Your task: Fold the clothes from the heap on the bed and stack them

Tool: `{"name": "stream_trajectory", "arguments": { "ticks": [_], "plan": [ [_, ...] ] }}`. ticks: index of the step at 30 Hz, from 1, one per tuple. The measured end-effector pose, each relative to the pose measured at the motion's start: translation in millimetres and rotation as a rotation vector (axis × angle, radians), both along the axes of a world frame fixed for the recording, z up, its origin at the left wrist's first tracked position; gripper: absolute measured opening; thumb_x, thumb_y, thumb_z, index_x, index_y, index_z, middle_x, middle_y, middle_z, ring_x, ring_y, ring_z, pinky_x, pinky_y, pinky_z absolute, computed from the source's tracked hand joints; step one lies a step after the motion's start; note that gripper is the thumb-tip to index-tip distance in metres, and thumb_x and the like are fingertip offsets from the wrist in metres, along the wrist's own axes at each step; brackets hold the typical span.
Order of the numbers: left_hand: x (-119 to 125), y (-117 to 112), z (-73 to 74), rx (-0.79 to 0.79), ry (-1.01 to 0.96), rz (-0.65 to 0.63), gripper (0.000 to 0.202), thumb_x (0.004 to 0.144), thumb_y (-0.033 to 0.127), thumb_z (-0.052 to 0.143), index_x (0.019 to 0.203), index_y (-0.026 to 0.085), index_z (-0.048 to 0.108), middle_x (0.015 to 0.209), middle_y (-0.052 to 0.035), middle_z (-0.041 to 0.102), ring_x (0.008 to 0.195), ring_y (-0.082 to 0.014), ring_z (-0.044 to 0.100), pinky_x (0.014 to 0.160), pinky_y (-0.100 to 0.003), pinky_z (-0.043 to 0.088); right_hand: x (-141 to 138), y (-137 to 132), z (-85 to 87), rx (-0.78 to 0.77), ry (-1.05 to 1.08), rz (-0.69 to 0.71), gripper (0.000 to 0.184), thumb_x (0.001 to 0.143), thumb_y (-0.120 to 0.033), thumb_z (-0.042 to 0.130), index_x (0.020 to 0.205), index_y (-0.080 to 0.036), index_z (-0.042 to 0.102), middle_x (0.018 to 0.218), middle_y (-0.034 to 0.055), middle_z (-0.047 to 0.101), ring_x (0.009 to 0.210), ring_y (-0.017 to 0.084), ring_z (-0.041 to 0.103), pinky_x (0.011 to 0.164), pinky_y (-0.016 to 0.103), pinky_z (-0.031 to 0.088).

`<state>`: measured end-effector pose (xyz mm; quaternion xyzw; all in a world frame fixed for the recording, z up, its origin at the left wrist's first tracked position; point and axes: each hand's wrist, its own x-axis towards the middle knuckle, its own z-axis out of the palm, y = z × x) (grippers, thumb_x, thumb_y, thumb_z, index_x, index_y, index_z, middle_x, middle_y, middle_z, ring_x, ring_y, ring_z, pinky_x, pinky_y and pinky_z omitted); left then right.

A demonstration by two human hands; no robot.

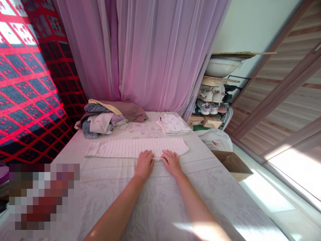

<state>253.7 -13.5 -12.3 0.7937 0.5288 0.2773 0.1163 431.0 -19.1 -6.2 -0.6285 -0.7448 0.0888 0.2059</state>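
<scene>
A pile of folded clothes [100, 120] sits on the floral bedspread [213, 201]. The left hand [144, 164] and right hand [171, 162], each grip open, press palm-down on the near edge of a pink-striped knit garment [135, 148], laid flat as a long strip. A stack of printed cloths [172, 124] lies beyond.

Daylight is entering from the right, flaring on the floor [273, 190] and streaking across the patterned sheet [200, 214]. A red-patterned curtain [27, 93] is glowing, backlit, at left. The right hand [172, 163] is casting only faint shadow. Wide-angle distortion is slanting the wood-grain wardrobe door [276, 93]; a pixelated patch [42, 197] is obscuring the lower left.
</scene>
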Motion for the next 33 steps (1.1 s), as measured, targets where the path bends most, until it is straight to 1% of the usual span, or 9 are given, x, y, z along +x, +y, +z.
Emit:
{"name": "stream_trajectory", "arguments": {
  "ticks": [4,6,8,11,15,20,27,30,33],
  "plan": [
    [-1,1,1.6,-0.044,0.010,0.038,0.022,0.088,0.019,0.050,0.098,0.024,0.068,0.125,-0.0049,0.063,0.124,-0.0265,0.049,0.109,-0.053,0.029,-4,-1,2.1,-0.028,-0.002,-0.018,0.023,0.091,-0.028,0.046,0.103,-0.030,0.066,0.134,0.0029,0.057,0.130,0.021,0.043,0.108,0.053,0.020],
    [-2,2,2.0,-0.056,0.003,0.048,0.022,0.088,0.020,0.050,0.099,0.025,0.070,0.124,-0.0040,0.064,0.123,-0.0258,0.050,0.110,-0.052,0.029,-5,-4,2.7,-0.042,-0.021,0.026,0.027,0.090,-0.032,0.049,0.112,-0.034,0.064,0.138,0.0031,0.053,0.132,0.023,0.039,0.108,0.057,0.017],
    [-1,2,1.9,-0.053,0.008,0.057,0.023,0.089,0.021,0.051,0.100,0.026,0.071,0.123,-0.0036,0.065,0.124,-0.0260,0.050,0.110,-0.053,0.029,-6,-6,2.6,-0.046,-0.046,0.069,0.028,0.089,-0.035,0.052,0.115,-0.037,0.063,0.140,0.0027,0.051,0.135,0.025,0.036,0.108,0.061,0.014],
    [-1,2,1.2,-0.050,0.020,0.071,0.024,0.089,0.023,0.052,0.102,0.028,0.071,0.123,-0.0034,0.065,0.124,-0.0270,0.050,0.110,-0.054,0.027,-7,-5,1.1,-0.017,-0.038,0.056,0.022,0.091,-0.035,0.050,0.103,-0.036,0.068,0.136,0.0011,0.055,0.133,0.026,0.037,0.107,0.062,0.015],
    [-1,1,0.4,-0.041,-0.018,0.111,0.027,0.088,0.016,0.048,0.107,0.024,0.067,0.123,-0.0051,0.065,0.124,-0.0251,0.050,0.110,-0.053,0.028,-8,-2,-0.8,0.020,0.049,0.004,0.025,0.093,-0.034,0.045,0.093,-0.032,0.070,0.131,0.0009,0.059,0.129,0.024,0.043,0.106,0.060,0.018],
    [-4,2,-1.1,-0.016,-0.100,0.136,0.029,0.084,0.007,0.044,0.090,0.023,0.066,0.121,-0.0039,0.066,0.123,-0.0220,0.051,0.110,-0.050,0.030,-8,-1,-1.9,0.020,0.109,-0.012,0.025,0.093,-0.035,0.044,0.090,-0.031,0.069,0.128,0.0012,0.062,0.127,0.024,0.046,0.106,0.060,0.017],
    [-1,-5,5.1,-0.007,0.033,0.045,0.026,0.081,0.015,0.055,0.101,0.028,0.068,0.131,-0.0029,0.060,0.129,-0.0256,0.045,0.112,-0.055,0.026,-6,0,-6.2,0.049,0.164,-0.003,0.028,0.094,-0.037,0.041,0.091,-0.031,0.069,0.128,0.0020,0.062,0.126,0.023,0.047,0.107,0.059,0.015],
    [0,-7,8.9,0.001,0.072,0.033,0.017,0.084,0.020,0.054,0.092,0.026,0.068,0.130,-0.0028,0.060,0.129,-0.0256,0.045,0.112,-0.055,0.025,-6,0,-7.0,0.044,0.159,0.010,0.029,0.094,-0.037,0.041,0.089,-0.031,0.069,0.127,0.0008,0.062,0.125,0.023,0.047,0.107,0.060,0.014],
    [1,-8,11.6,-0.002,0.084,0.037,0.016,0.087,0.021,0.052,0.083,0.024,0.067,0.127,-0.0032,0.062,0.127,-0.0255,0.047,0.112,-0.053,0.026,-7,-2,-8.7,0.049,0.137,0.006,0.030,0.094,-0.037,0.041,0.085,-0.030,0.069,0.125,0.0008,0.064,0.124,0.023,0.048,0.108,0.059,0.013]
  ]
}}
